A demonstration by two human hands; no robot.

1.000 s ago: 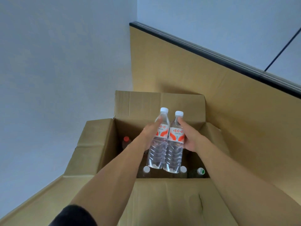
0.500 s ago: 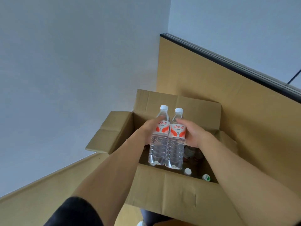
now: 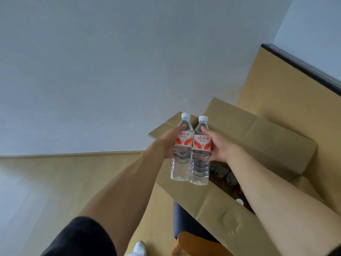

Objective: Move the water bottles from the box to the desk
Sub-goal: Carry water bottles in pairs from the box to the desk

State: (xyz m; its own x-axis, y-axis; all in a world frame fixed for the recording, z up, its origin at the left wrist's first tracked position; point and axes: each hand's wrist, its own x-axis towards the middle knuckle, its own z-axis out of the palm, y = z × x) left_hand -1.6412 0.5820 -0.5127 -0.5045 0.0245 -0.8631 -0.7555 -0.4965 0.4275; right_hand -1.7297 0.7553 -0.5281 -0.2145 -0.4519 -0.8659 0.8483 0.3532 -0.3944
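From the head camera, two clear water bottles stand upright and touching side by side, clamped between the two hands: the left hand (image 3: 167,145) lies against the outer side of the left bottle (image 3: 182,147) with its fingers reaching up toward the shoulder, and the right hand (image 3: 219,146) cups the outer side of the right bottle (image 3: 201,151) around its red and white label. Both hands are thus holding the pair by squeezing inward, above the open cardboard box (image 3: 217,206), whose near wall sits just below the bottle bases. To carry this well, I judge the inward pressure should stay even on both sides, since nothing supports the bottles from beneath and the smooth walls could slide against each other; keeping the pair vertical and the wrists level would help, and a finger slipped under a base would make the hold safer. The desk is the real difficulty here, because it is not in view at all, so the route to it cannot be judged. How far the fingers wrap behind the bottles is hidden by the bottles themselves. Inside the box, to the right of and below the right hand, dark shapes and one white cap (image 3: 239,201) suggest more bottles, but the right forearm covers most of them and their number cannot be told.
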